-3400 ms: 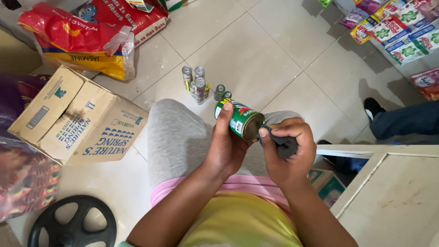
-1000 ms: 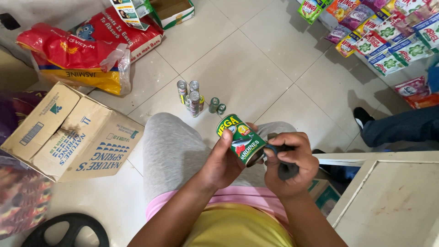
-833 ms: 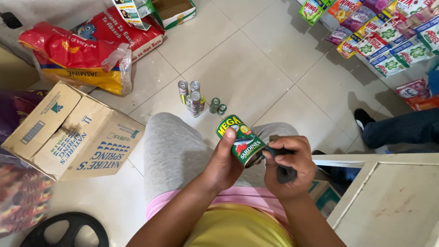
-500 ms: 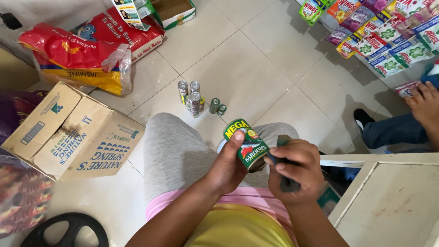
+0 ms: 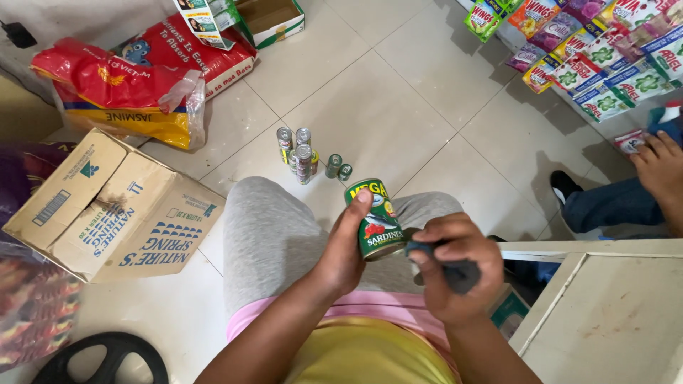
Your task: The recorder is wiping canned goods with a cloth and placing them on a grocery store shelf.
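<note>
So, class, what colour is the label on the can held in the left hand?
Mostly green, with yellow lettering and a red patch, on the can in the left hand; head view.

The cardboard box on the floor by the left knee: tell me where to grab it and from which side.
Grip the cardboard box by its two long side faces, coming from above with both hands. It lies flat on the tiled floor, wide and closed, with no handle showing, so one hand would probably not span it. The left hand holds a green can and the right hand a dark cloth.

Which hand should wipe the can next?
Probably the right hand: it already grips the dark cloth beside the green can, while the left hand is fully occupied holding that can.
</note>
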